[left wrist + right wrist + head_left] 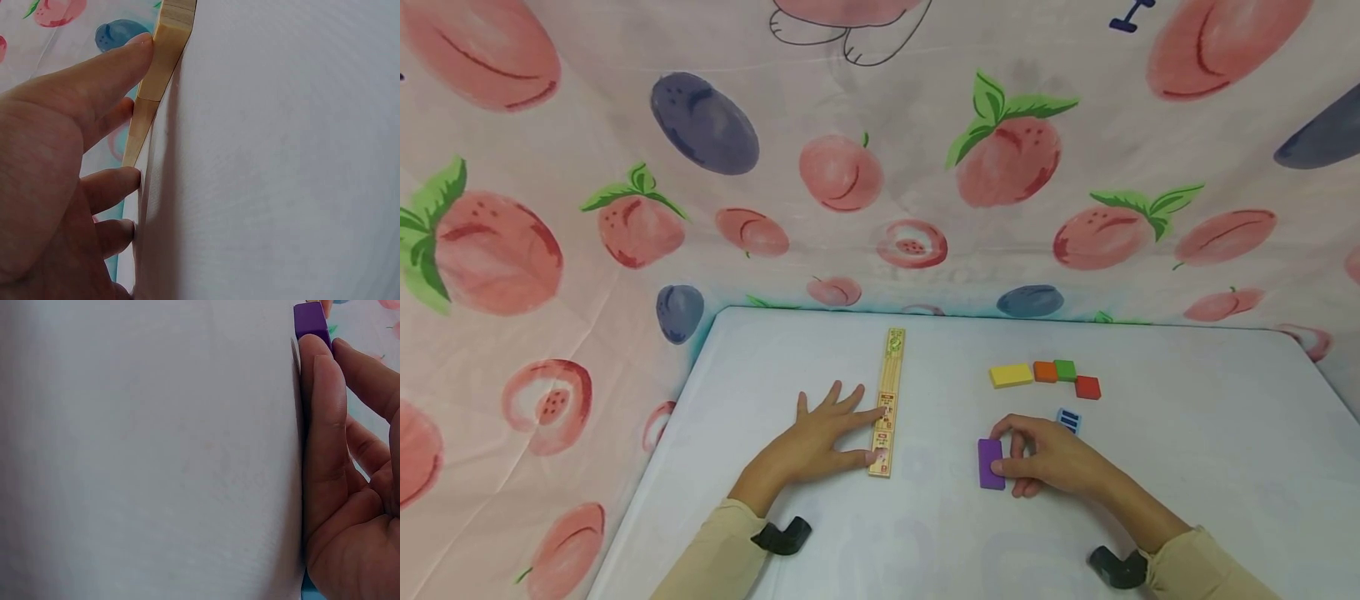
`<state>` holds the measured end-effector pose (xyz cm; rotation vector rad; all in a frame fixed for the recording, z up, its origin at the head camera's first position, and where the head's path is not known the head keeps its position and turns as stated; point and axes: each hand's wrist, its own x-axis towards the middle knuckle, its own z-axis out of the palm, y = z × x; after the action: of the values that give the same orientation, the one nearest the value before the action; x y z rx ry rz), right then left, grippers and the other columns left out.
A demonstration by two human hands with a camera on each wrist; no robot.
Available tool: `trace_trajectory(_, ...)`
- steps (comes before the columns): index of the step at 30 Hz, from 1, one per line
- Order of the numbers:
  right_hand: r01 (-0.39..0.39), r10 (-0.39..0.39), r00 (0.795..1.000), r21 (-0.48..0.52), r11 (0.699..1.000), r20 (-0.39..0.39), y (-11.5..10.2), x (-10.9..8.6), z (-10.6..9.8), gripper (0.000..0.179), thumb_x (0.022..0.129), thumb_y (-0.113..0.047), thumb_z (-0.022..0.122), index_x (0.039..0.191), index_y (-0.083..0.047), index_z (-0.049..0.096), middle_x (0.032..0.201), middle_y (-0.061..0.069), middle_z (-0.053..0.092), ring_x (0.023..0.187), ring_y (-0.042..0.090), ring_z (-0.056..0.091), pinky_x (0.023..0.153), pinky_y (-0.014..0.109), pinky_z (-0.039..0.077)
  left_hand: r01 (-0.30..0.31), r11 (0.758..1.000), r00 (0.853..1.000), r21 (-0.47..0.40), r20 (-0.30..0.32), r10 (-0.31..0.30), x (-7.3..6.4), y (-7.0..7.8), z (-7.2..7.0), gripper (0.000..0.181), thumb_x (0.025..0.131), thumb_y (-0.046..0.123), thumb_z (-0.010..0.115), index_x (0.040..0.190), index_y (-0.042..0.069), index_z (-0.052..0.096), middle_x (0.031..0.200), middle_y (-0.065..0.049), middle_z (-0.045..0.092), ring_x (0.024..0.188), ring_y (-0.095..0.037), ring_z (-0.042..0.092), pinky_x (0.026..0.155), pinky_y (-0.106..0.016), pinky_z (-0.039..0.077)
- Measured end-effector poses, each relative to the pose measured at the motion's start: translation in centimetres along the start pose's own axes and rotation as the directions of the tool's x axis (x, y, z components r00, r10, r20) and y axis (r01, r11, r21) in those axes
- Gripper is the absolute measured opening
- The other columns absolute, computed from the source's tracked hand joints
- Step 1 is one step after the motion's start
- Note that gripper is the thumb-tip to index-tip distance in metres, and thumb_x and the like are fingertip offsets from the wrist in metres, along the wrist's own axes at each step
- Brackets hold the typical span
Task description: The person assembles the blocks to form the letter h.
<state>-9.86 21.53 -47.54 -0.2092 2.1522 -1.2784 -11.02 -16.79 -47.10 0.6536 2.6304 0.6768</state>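
On the left of the white table, a narrow strip of printed light-wood pieces [888, 375] runs away from me. My left hand [820, 440] lies beside it with fingers spread, the thumb and index fingertip touching the strip. A seam between wooden pieces [164, 59] shows in the left wrist view. My right hand [1052, 454] holds a purple rectangular block [990, 463] flat on the table, thumb on its right side and index finger at its far end. The right wrist view shows one end of the purple block [310, 319] by the fingertips.
Behind the right hand lie a yellow block [1011, 376], an orange block [1045, 372], a green block [1064, 371] and a red block [1087, 387]. A blue-and-white piece [1069, 421] is partly hidden by that hand. A fruit-print cloth [850, 100] hangs behind the table.
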Motion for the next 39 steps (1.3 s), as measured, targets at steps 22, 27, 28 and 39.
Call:
trace_trajectory(22,0.007,-0.007,1.0,-0.006,1.0,0.002,-0.26,-0.18,-0.05,0.052,0.088,-0.032,0.081,0.129,-0.009,0.059,0.086,0.011,0.062,0.068,0.027,0.074,0.06,0.035,0.061,0.006,1.0,1.0,0.003,-0.004,-0.006,0.08,0.11,0.02,0.067,0.09,0.066,0.064,0.151,0.044,0.046,0.17,0.001,0.025,0.16,-0.035,0.004,0.116,-0.077,-0.008)
trace_trajectory(27,0.005,-0.005,1.0,-0.005,1.0,-0.005,-0.18,-0.17,-0.03,0.052,0.088,-0.032,0.081,0.129,-0.009,0.059,0.085,0.01,0.062,0.068,0.027,0.074,0.06,0.035,0.061,0.004,1.0,1.0,0.004,-0.006,-0.003,0.12,0.11,0.03,0.067,0.091,0.066,0.064,0.152,0.044,0.046,0.17,0.001,0.025,0.16,-0.035,0.004,0.116,-0.077,-0.008)
trace_trajectory(28,0.005,-0.005,1.0,-0.003,1.0,-0.006,-0.16,-0.17,-0.03,0.052,0.088,-0.032,0.081,0.129,-0.009,0.059,0.085,0.01,0.062,0.068,0.027,0.074,0.06,0.035,0.061,0.003,1.0,1.0,0.005,-0.006,-0.003,0.12,0.11,0.02,0.067,0.091,0.066,0.064,0.152,0.045,0.046,0.17,0.001,0.025,0.16,-0.035,0.004,0.116,-0.077,-0.008)
trace_trajectory(39,-0.008,0.008,1.0,0.009,1.0,-0.006,0.02,-0.06,0.0,0.054,0.088,-0.033,0.082,0.13,-0.009,0.059,0.086,0.01,0.063,0.069,0.027,0.074,0.061,0.035,0.061,0.004,1.0,1.0,0.011,-0.001,-0.004,0.05,0.06,-0.03,0.067,0.091,0.065,0.064,0.152,0.045,0.045,0.17,0.001,0.024,0.16,-0.035,0.004,0.116,-0.077,-0.007)
